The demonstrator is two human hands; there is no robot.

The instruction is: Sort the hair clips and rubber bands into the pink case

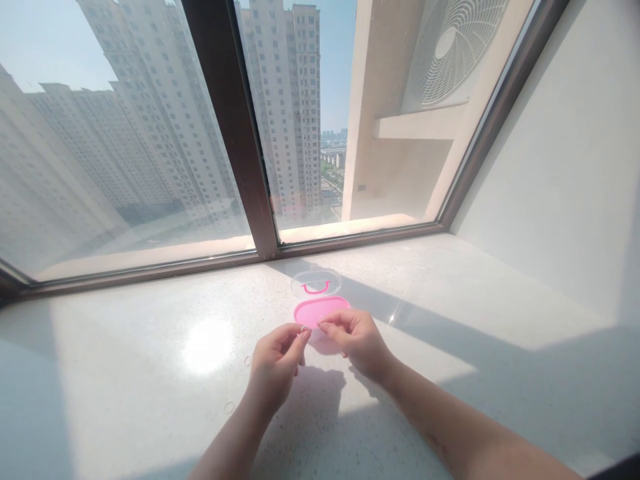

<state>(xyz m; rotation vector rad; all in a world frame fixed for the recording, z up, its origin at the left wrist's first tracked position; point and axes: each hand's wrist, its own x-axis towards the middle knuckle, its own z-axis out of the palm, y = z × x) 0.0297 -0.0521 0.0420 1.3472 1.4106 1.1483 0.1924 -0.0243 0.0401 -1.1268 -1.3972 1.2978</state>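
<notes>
My left hand (279,363) is closed in a pinch on a small pale ring (305,328), of which only a bit shows at the fingertips. Close beside it, my right hand (361,340) also pinches thumb and finger together; what lies between them is too small to make out. Both hands are in front of an oval pink box (323,308), whose near side they partly cover. A clear oval lid (295,285) with a pink curved strip lies just behind the box. Two thin rings, one nearer the box (248,361) and one nearer my left forearm (229,407), rest on the surface.
The pale speckled windowsill (125,373) carries bright glare on the left and shadows on the right. Behind it stands a window with a dark frame (235,120). A white wall (560,167) bounds the right side. Outside are tall buildings and a fan unit (445,43).
</notes>
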